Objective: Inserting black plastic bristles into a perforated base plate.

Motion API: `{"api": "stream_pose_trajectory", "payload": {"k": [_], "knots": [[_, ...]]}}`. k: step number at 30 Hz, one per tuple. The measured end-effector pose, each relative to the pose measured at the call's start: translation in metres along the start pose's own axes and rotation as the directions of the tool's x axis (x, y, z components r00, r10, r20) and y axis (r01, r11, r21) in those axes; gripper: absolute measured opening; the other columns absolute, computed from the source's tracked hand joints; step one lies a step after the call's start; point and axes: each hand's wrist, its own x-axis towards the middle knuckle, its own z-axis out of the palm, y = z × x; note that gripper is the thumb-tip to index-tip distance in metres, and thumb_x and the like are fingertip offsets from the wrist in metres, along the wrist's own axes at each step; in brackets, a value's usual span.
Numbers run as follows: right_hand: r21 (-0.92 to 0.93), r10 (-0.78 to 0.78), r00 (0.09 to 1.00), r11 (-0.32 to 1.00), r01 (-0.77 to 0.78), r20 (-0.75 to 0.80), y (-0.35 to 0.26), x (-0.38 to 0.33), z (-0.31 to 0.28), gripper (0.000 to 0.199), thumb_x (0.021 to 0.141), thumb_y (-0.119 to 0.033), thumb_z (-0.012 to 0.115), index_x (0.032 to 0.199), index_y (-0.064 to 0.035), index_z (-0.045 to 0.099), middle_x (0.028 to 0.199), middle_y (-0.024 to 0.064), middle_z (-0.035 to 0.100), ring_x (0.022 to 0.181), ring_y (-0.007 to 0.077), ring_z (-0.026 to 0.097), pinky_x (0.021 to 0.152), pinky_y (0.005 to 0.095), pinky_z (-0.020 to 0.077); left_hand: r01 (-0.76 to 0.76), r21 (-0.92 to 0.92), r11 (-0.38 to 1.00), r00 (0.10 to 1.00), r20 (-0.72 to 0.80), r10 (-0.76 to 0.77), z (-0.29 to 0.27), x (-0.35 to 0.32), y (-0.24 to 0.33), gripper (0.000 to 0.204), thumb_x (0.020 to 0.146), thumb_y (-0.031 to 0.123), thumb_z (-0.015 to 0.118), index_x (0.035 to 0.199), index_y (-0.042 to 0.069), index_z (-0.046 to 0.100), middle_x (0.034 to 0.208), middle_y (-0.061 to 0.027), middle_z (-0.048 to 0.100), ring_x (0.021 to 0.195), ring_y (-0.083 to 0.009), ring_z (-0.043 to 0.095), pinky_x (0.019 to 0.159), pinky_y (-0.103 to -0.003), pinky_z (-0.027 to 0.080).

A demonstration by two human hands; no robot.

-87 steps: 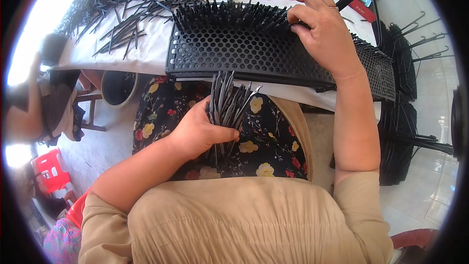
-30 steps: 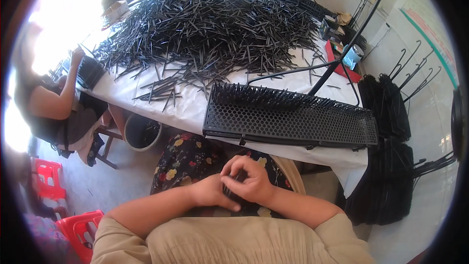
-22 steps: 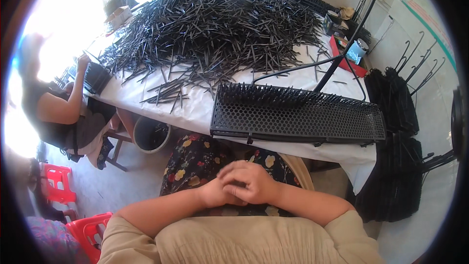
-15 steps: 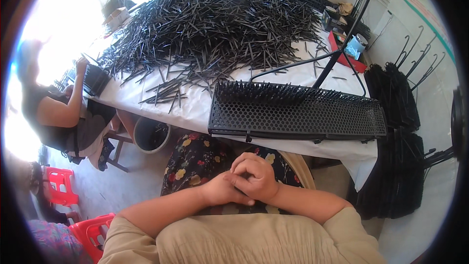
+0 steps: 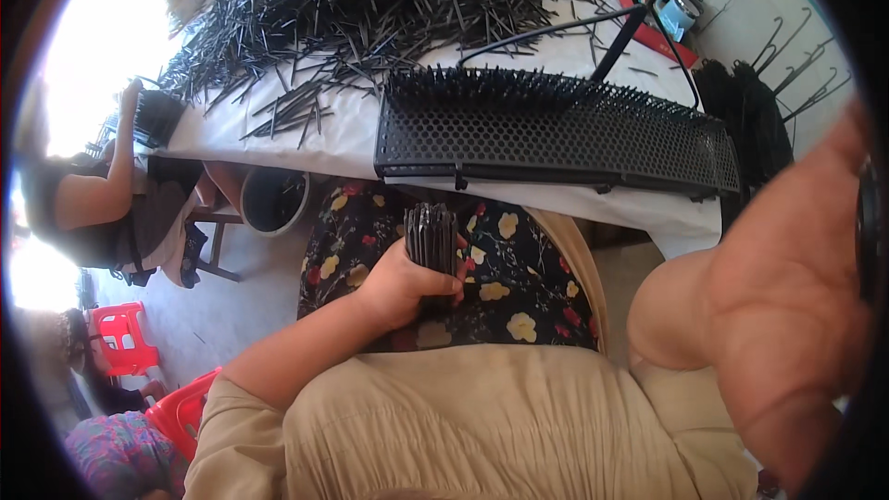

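My left hand (image 5: 400,285) is closed around an upright bundle of thin black strips (image 5: 431,236) above my lap. Their upper ends stand out over my fingers, while the lower part is mostly hidden by the hand. My right hand (image 5: 787,306) is raised very close to the camera at the right edge. Its palm side shows, but the fingers run out of the picture, so what they do is hidden. Beyond my lap, a long black perforated rack (image 5: 556,139) lies along the table's near edge, with rows of black strips standing in its far part.
A large heap of loose black strips (image 5: 389,23) covers much of the white-covered table (image 5: 343,143). Left sits another person (image 5: 88,208) near a bucket (image 5: 275,202) and red stools (image 5: 120,338). A blue mug (image 5: 676,14) stands far right, above black racks (image 5: 741,111) with hooked rods.
My hands, clasped together over my lap before, have parted. The right one has risen to the camera's right side; the left now shows the strip bundle. The view has tilted downward.
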Motion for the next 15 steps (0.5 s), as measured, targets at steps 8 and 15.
{"api": "stream_pose_trajectory", "payload": {"k": [8,15], "knots": [[0.105,-0.146,0.985,0.985,0.136,0.092,0.006,-0.013,-0.154,0.067,0.083,-0.045,0.068,0.131,-0.0034,0.047,0.131,0.0176,0.049,0.121,0.0359,0.047,0.102,0.0489,0.0367,-0.06,0.176,0.983,0.998,0.013,0.059,-0.003,-0.003,0.01,0.04,0.068,-0.003,0.073,0.104,0.002,0.056,0.082,-0.009,0.063,0.071,-0.0202,0.062,0.067,-0.034,0.052],[0.094,-0.653,0.757,0.755,0.648,0.031,0.022,-0.004,-0.158,0.056,0.085,-0.039,0.066,0.126,-0.0049,0.05,0.126,0.0156,0.051,0.118,0.0349,0.047,0.101,0.0486,0.0372,-0.029,0.539,0.842,0.999,0.033,0.013,-0.013,-0.014,-0.01,0.038,0.07,0.01,0.082,0.104,0.007,0.065,0.092,-0.0014,0.067,0.091,-0.0156,0.062,0.088,-0.033,0.048]]}}
